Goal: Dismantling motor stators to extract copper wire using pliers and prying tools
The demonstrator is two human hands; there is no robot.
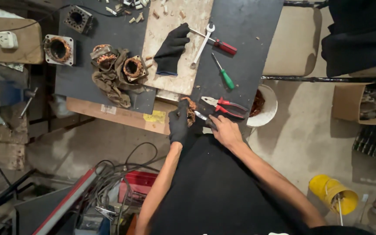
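Observation:
My left hand [179,124], in a black glove, grips a small motor stator with copper windings [191,109] at the near edge of the dark workbench [240,52]. My bare right hand [225,129] holds a slim metal tool [202,116] whose tip touches the stator's windings. Red-handled pliers [225,106] lie just beyond my right hand. A spare black glove [172,48] rests on a pale board [170,74] further back.
A spanner [202,45], a red screwdriver [223,45] and a green screwdriver [224,74] lie on the bench. Other stators [58,49] and a rag [109,82] sit at left. A white bowl of copper scrap [262,106], a yellow bucket [332,193] and cables [114,178] are nearby.

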